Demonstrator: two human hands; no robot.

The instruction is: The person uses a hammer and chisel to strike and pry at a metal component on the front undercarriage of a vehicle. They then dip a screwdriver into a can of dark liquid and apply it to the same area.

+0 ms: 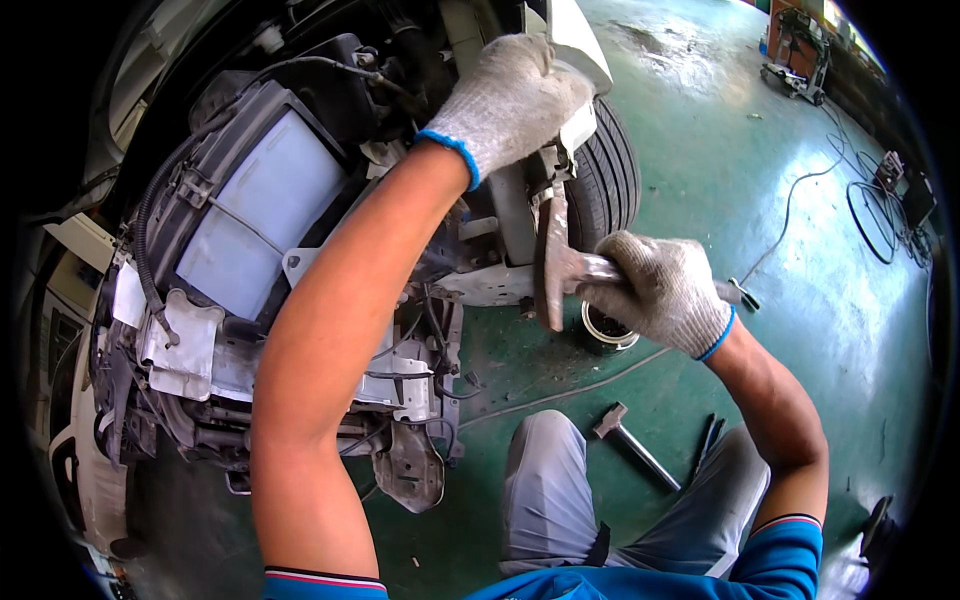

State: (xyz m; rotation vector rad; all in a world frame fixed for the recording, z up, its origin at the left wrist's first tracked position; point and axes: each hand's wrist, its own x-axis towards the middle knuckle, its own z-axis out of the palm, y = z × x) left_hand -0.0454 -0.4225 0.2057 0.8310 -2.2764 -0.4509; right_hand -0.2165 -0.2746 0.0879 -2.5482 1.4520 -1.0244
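My right hand (655, 290), in a white knit glove with a blue cuff, is wrapped round the handle of a body hammer. The worn, rusty head of that hammer (552, 262) is beside the car's front end, just below a bent white metal edge. Up at the white body panel (578, 45), my gloved left hand (520, 100) is closed next to the tire (608, 170). Its fingers are curled out of sight, so what they hold is hidden. My left forearm stretches across the opened engine bay.
The car's stripped front end (400, 390) shows bare brackets and hoses, with a pale radiator panel (270, 210) behind. A second hammer (635, 445) lies on the green floor between my knees. A round can (608, 330) stands below my right hand. Cables (875, 215) trail at right.
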